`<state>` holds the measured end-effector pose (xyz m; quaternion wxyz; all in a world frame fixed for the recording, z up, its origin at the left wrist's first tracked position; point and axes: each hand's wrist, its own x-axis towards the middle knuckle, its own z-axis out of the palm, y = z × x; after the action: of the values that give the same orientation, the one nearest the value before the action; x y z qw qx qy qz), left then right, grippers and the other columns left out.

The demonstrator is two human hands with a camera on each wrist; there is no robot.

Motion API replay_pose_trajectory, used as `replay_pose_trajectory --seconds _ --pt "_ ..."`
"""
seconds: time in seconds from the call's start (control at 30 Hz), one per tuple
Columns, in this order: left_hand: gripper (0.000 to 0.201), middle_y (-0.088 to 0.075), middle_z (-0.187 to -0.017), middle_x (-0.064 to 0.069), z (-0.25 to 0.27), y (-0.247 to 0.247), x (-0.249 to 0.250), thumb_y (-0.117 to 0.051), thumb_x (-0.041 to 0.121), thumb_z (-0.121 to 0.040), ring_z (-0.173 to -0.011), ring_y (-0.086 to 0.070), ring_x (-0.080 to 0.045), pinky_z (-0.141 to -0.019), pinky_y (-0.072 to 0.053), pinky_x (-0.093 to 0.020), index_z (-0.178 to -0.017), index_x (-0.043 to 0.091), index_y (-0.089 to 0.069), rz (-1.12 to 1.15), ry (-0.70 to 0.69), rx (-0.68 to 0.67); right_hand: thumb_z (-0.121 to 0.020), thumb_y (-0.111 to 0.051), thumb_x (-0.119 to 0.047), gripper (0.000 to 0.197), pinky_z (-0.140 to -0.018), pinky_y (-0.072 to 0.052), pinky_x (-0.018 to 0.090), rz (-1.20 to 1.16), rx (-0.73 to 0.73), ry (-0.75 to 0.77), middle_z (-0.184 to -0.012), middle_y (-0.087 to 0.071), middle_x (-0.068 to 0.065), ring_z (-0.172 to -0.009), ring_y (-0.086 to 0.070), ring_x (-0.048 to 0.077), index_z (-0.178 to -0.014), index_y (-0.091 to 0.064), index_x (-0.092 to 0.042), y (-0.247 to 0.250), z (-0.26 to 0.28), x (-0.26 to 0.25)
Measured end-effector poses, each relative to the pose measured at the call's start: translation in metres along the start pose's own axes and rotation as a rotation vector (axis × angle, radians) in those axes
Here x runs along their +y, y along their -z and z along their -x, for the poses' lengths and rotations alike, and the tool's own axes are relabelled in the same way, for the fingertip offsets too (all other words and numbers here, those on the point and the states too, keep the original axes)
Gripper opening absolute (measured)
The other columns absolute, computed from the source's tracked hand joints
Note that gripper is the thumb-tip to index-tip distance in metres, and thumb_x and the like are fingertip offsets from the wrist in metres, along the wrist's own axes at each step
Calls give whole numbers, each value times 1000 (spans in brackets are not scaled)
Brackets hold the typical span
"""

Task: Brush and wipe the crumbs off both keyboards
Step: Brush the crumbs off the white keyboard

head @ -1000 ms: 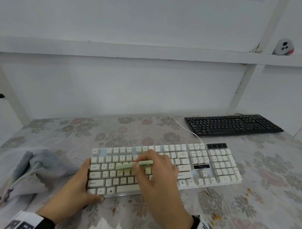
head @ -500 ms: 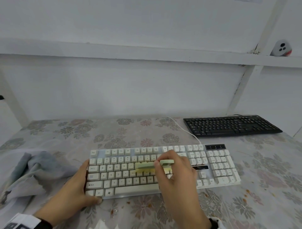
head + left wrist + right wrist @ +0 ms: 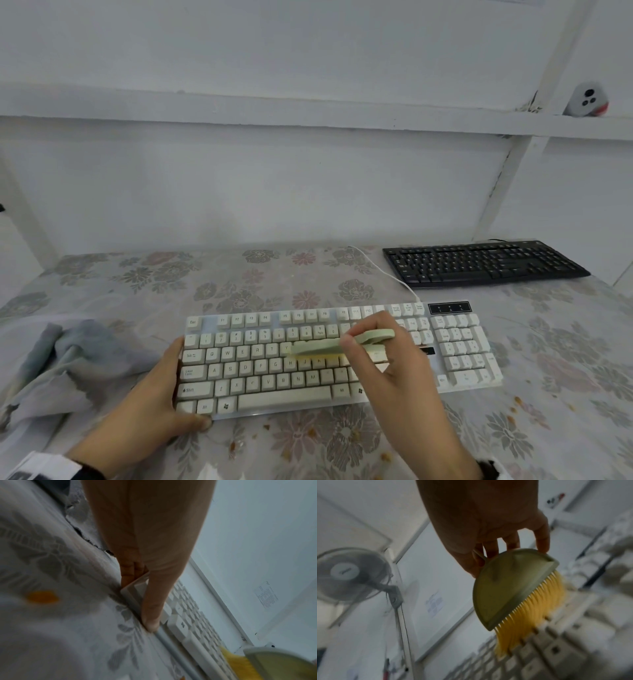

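A white keyboard (image 3: 267, 370) lies in front of me on the flowered table cover (image 3: 239, 284). My left hand (image 3: 171, 387) grips its left end, thumb (image 3: 152, 608) along the front edge of the keyboard (image 3: 192, 616). My right hand (image 3: 366, 329) pinches a pale green brush (image 3: 322, 346) by its back. The yellow bristles of this brush (image 3: 508, 588) press on the keys (image 3: 556, 649) right of the middle. A black keyboard (image 3: 479, 262) lies untouched at the back right.
A crumpled grey cloth (image 3: 65, 363) lies left of the white keyboard. Orange crumbs (image 3: 517, 401) dot the cover in front and to the right. A white cable (image 3: 383, 270) runs back from the white keyboard. A wall shelf carries a small white device (image 3: 587, 99).
My right hand has swept the brush to the right along the white keyboard, from the left-middle keys to the right part of the letter block. The left hand has kept its hold.
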<state>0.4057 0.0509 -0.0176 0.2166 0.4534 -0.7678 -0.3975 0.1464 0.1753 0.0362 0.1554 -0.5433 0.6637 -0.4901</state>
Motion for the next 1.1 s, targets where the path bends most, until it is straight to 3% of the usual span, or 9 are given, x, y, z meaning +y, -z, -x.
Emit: replay_pose_trajectory --seconds 0.13,0.3,0.4,0.47,0.57,0.7,0.87,1.0,1.1 --pt "92 -53 -108 44 0 -2 3 -83 -2 -55 -96 -58 15 -70 -46 -1 -114 49 -35 4 4 15 -86 -54 -43 9 -87 -44 51 155 135 -10 -81 -58 -16 -75 -52 5 -80 -54 -37 11 -4 13" --pt "94 -55 -110 40 1 0 2 -84 0 -54 -100 -58 12 -74 -46 -3 -118 48 -34 3 -2 2 -87 -55 -47 10 -76 -40 26 40 30 16 -86 -60 -14 -79 -53 8 -86 -57 -37 16 -2 6" --pt "95 -54 -108 44 1 -1 4 -83 -2 -55 -98 -58 14 -72 -45 -1 -115 50 -32 11 -2 12 -81 -49 -57 20 -81 -44 43 99 70 -22 -82 -59 -12 -71 -52 6 -87 -55 -38 23 -3 17" --pt "93 -52 -107 46 1 -2 6 -82 -4 -55 -97 -57 16 -71 -45 0 -113 50 -33 8 -5 13 -83 -51 -49 15 -79 -45 48 130 146 -26 -76 -60 -8 -67 -52 10 -81 -55 -35 32 -6 19" --pt "91 -53 -107 45 1 -2 6 -82 -6 -55 -96 -58 15 -71 -46 -1 -112 48 -35 14 -11 19 -87 -62 -27 13 -68 -47 31 -81 165 -9 -76 -61 -4 -72 -57 16 -75 -58 -30 45 -9 13" --pt "94 -54 -110 42 1 0 2 -84 -2 -54 -100 -58 12 -76 -47 -3 -114 51 -34 26 -1 6 -85 -64 -22 8 -61 -44 18 -248 38 -24 -75 -61 -1 -67 -55 8 -77 -62 -22 45 -8 10" --pt "93 -54 -111 41 0 0 1 -84 0 -54 -101 -58 12 -78 -47 -4 -115 50 -35 20 -3 2 -89 -62 -17 18 -54 -37 14 7 131 -18 -78 -59 -1 -63 -51 9 -73 -57 -26 57 -14 31" --pt "92 -57 -110 39 0 0 2 -84 0 -54 -100 -60 10 -77 -48 -6 -114 50 -35 24 2 2 -88 -62 -15 9 -57 -40 18 -130 33 23 -78 -60 -3 -64 -52 12 -79 -61 -12 57 -13 19" --pt "93 -57 -110 38 0 0 1 -84 0 -54 -100 -60 9 -78 -48 -7 -115 50 -35 26 4 -1 -89 -62 -14 12 -55 -40 17 -65 40 22 -78 -59 -3 -62 -52 10 -78 -59 -14 60 -15 27"
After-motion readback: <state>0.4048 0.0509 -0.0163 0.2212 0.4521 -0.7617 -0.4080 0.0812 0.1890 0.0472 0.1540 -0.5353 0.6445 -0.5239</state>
